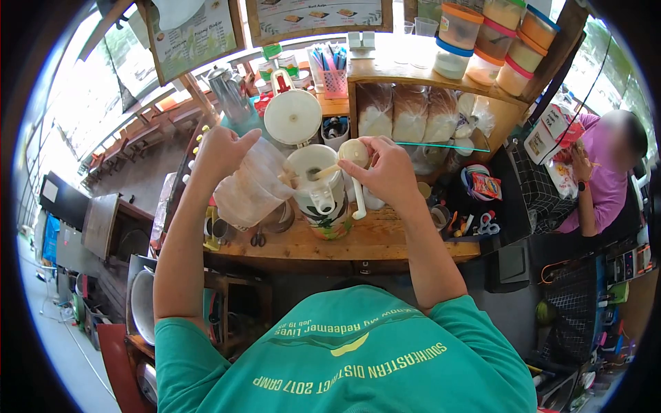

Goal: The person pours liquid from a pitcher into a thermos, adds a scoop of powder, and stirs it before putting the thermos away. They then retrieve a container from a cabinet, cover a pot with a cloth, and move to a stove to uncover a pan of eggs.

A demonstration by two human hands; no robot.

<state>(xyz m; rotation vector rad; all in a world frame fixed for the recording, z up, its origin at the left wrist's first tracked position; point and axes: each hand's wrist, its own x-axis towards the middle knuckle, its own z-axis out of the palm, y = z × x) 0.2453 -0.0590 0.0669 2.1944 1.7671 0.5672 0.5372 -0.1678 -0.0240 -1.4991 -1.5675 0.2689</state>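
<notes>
Left hand (226, 153): raised on the near left of the jug (329, 224), fingers curled in and thumb extended toward the jug. The fingertips are hidden, so how firmly they close cannot be told. A cloudy plastic bag (249, 189) hangs against and below this hand, its side close to the jug's mouth; whether the fingers grip it cannot be confirmed.

Right hand (385, 168): fingers and thumb partly closed around a cream round cap (353, 153), held above the right side of the jug. A pale stem extends from the grip toward the jug's mouth, and a white tube (359, 199) hangs below the fingers.

The jug stands upright and open on the wooden counter (365, 249), between the two hands. Its round lid (292, 117) is raised behind the mouth, beyond the fingers. Scissors (258, 239) lie below the bag. Beyond the right fingers are wrapped loaves (411, 113) on a shelf; beyond the lid is a pink basket (335, 83) of pens. Well to the right of the right hand, a person in a purple top (609, 180) is separate from both hands.
</notes>
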